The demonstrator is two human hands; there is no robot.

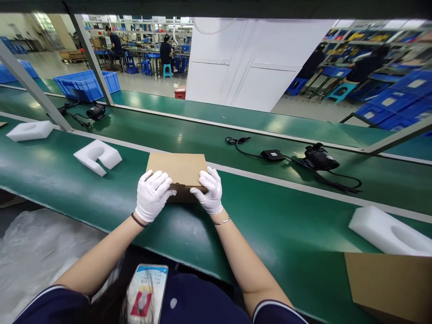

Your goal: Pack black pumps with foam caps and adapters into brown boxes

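Note:
A shut brown cardboard box (pixel 177 168) lies on the green conveyor belt (pixel 270 211) right in front of me. Both my hands wear white gloves. My left hand (pixel 152 194) rests on the box's near left corner, fingers curled over the front edge. My right hand (pixel 209 191) grips the near right corner the same way. The near front flap of the box is partly hidden under my fingers.
White foam inserts (pixel 97 156) (pixel 31 130) lie left on the belt, another foam piece (pixel 388 230) at right. A second cardboard box (pixel 391 281) sits at bottom right. Black devices with cables (pixel 317 158) (pixel 96 111) rest on the far belt. Blue crates (pixel 86 84) and seated workers are behind.

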